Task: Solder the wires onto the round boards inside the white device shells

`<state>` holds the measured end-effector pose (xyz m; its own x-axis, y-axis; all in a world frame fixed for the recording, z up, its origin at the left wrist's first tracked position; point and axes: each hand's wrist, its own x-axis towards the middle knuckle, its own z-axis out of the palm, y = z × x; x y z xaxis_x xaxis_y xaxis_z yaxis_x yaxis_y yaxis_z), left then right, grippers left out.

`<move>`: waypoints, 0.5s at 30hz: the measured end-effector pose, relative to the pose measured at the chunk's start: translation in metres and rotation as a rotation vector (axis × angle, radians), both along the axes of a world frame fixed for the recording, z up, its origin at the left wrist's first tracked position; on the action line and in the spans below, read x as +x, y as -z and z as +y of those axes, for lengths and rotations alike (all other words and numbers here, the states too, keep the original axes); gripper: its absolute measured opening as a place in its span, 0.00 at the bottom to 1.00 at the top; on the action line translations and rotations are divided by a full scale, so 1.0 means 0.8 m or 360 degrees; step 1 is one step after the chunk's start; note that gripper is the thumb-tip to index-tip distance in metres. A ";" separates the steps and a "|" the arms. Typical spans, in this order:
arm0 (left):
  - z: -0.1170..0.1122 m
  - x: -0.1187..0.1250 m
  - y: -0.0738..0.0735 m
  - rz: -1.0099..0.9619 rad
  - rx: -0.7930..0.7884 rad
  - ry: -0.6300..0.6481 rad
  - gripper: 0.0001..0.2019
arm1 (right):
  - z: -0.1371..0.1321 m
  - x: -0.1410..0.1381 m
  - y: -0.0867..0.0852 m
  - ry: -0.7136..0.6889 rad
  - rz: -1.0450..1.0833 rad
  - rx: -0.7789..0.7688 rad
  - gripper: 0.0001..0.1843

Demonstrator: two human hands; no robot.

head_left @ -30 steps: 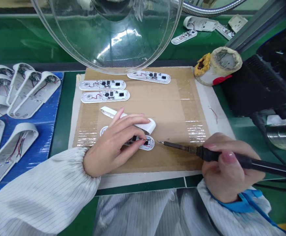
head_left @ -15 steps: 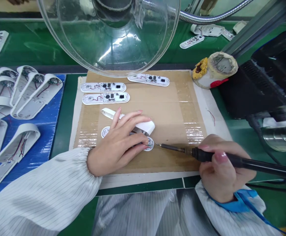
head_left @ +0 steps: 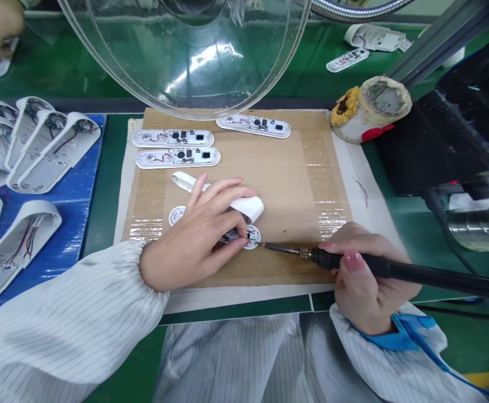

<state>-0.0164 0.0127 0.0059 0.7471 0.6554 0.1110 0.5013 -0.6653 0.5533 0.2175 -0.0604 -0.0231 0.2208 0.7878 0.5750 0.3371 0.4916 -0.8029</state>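
While right grip (head_left: 368, 288) clasps soldering iron (head_left: 325, 259), board (head_left: 253, 235) lies beneath left grip (head_left: 192, 235); can't tell if closed

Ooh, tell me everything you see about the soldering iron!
The soldering iron has a black handle, a brass-coloured collar and a thin, metal-looking rod with a narrow tip. The right hand grips the handle, whose far end leaves the picture. The tip points left, toward a white circuit board; whether they touch is too small to tell.
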 end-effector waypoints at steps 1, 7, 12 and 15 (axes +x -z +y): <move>0.000 0.000 0.000 -0.0008 -0.0006 0.0004 0.07 | 0.000 0.000 0.000 -0.0007 -0.0005 -0.0008 0.07; 0.000 0.000 0.002 -0.0043 -0.0002 0.0002 0.07 | 0.000 -0.001 0.000 -0.0029 -0.0011 -0.0077 0.06; -0.001 0.002 0.001 -0.0030 0.0023 -0.0025 0.07 | -0.001 0.002 0.003 -0.0034 -0.0060 -0.0023 0.07; -0.002 0.002 0.001 -0.0009 0.0027 -0.0034 0.06 | 0.001 0.007 0.004 -0.0113 -0.0155 0.0056 0.09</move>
<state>-0.0144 0.0110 0.0054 0.7323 0.6692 0.1263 0.5126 -0.6638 0.5446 0.2228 -0.0599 -0.0262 0.1072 0.7784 0.6185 0.3759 0.5442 -0.7500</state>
